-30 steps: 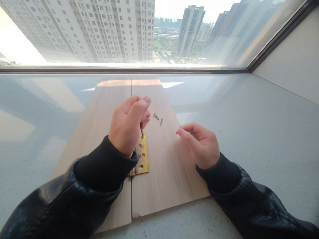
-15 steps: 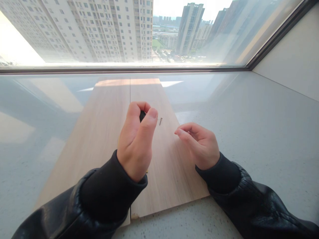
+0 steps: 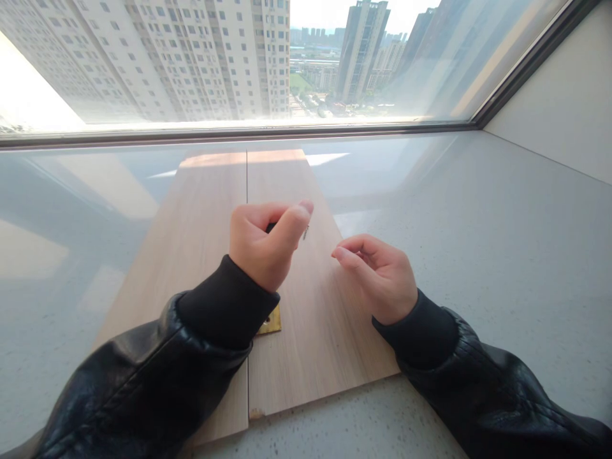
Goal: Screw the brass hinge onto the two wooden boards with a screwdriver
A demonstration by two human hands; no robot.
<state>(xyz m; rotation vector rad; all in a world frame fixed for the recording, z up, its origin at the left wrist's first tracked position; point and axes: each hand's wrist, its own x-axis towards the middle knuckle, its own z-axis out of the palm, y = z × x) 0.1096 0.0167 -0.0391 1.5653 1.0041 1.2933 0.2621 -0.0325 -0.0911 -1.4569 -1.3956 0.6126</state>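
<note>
My left hand [image 3: 265, 239] is closed in a fist around a black handle [image 3: 271, 227], mostly hidden by the fingers, so its kind does not show. Just beyond the left thumb, a small metal screw [image 3: 306, 233] appears over the right wooden board [image 3: 315, 319], partly covered by the hand. I cannot tell whether it touches the board. My right hand [image 3: 382, 274] hovers above that board's right edge, thumb and forefinger pinched; whatever they hold is too small to make out. Under my left wrist, a brass hinge plate [image 3: 271, 322] with a hole shows in part.
A second wooden board [image 3: 191, 236] lies alongside, with a narrow dark seam between the two. Both rest on a pale speckled sill [image 3: 502, 268]. A window frame [image 3: 239, 136] runs along the back, and a white wall [image 3: 554, 95] stands at the right.
My left hand has turned, its thumb swinging right and partly over the screw. The left wrist has lifted away, uncovering more of the brass hinge plate. My right hand has hardly moved.
</note>
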